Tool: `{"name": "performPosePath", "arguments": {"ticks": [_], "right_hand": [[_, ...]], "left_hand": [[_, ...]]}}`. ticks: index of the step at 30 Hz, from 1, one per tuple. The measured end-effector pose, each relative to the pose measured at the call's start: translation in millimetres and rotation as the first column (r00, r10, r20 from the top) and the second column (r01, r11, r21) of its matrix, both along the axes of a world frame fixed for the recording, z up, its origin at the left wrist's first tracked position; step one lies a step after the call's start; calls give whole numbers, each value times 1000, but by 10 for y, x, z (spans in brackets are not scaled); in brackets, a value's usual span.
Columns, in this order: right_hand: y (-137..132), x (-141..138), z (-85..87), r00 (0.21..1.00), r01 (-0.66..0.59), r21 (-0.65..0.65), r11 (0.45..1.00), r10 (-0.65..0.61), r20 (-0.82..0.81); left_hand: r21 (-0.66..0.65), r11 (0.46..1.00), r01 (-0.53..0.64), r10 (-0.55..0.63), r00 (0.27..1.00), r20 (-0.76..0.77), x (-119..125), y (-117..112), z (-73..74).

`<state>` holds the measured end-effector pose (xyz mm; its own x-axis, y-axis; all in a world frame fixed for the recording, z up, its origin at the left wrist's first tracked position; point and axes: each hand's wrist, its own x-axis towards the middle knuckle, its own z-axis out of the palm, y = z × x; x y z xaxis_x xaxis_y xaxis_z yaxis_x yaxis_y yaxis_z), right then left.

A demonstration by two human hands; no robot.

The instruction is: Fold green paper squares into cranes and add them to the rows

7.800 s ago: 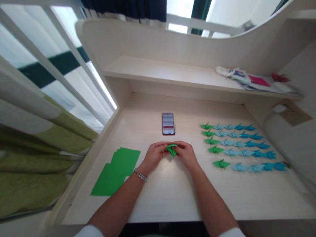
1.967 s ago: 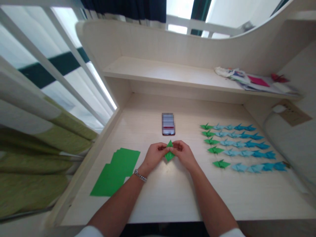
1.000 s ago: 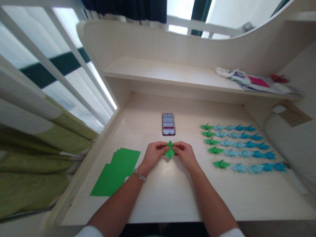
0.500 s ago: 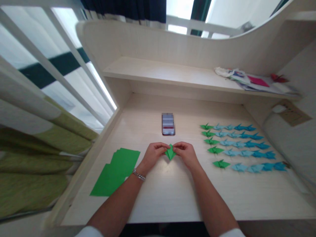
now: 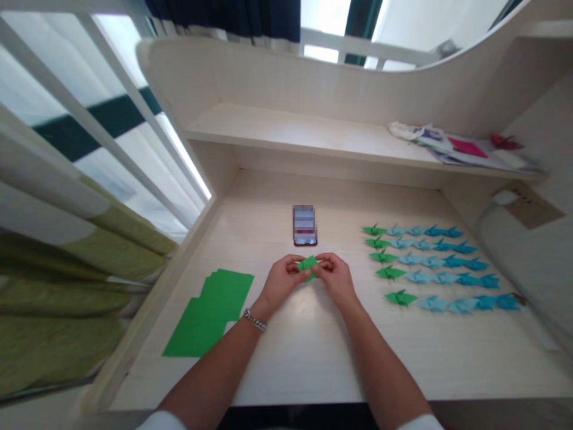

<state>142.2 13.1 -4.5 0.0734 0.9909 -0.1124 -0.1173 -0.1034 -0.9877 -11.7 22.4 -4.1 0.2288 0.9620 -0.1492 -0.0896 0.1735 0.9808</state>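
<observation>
Desk (image 5: pixel 304 364); green paper (image 5: pixel 307 263), corner forward

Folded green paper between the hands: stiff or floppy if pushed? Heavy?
Likely light: the folded green paper is small and pinched between the left hand and right hand. Probably stiffer than the flat green sheets, being folded compact. May still crease if pushed hard, since it's only paper.

Matt paper, smooth wood, bright metal.
From here, the folded green paper piece (image 5: pixel 307 263) and 5 green paper birds (image 5: pixel 400 297) look matt; the pale wooden desk (image 5: pixel 304 355) has a soft sheen, the silver chain bracelet (image 5: pixel 255 321) a metallic gloss.
</observation>
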Motion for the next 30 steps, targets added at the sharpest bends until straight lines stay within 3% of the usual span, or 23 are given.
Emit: {"name": "performPosePath", "arguments": {"ticks": [3, 8, 11, 15, 19, 23, 30], "right_hand": [[2, 15, 23, 999, 50, 32, 998, -49, -18], [-21, 43, 74, 995, -101, 11, 995, 101, 14], [-17, 52, 52, 988, -103, 16, 995, 101, 121], [11, 79, -13, 986, -41, 36, 999, 34, 165], [18, 110, -32, 967, -106, 29, 994, 97, 236], [-2, 114, 12, 944, -155, 54, 986, 132, 302], [-18, 125, 105, 912, -87, 92, 992, 42, 407]], "left_hand": [[-43, 997, 59, -60, 998, -17, 24, -24, 27], [3, 990, 142, -139, 976, -170, -15, -34, 49], [30, 983, 181, -168, 954, -248, -30, -21, 42], [82, 989, 126, -106, 972, -212, -22, 10, 26], [141, 989, 37, -8, 980, -200, -30, 24, 11], [223, 974, 27, 40, 955, -293, -56, 13, 7], [280, 960, -17, 117, 932, -344, -78, 10, 62]]}}
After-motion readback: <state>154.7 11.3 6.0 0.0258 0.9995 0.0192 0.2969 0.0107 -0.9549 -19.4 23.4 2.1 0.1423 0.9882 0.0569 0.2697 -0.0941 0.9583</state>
